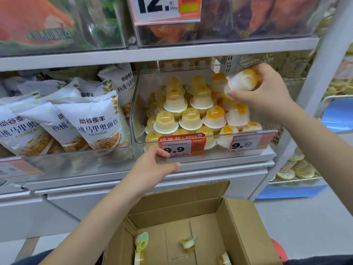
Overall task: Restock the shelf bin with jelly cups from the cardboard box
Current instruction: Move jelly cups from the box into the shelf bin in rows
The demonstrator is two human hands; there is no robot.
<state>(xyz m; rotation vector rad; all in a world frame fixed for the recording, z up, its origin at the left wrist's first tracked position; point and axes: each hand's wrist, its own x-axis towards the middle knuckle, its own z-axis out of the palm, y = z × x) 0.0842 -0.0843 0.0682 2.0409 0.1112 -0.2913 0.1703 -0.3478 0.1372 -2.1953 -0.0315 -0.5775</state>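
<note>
A clear plastic shelf bin holds several stacked jelly cups, yellow and orange-topped. My right hand grips one orange-topped jelly cup above the bin's right rear corner. My left hand hovers just below the bin's front edge, near the red price tag, with relaxed fingers and holding nothing. The open cardboard box sits below, with a few jelly cups lying on its bottom.
Left of the bin, another clear bin holds white bread bags. An upper shelf with snack bins and a 12.x price sign hangs close above. A white upright post and wire racks of dried fruit stand at the right.
</note>
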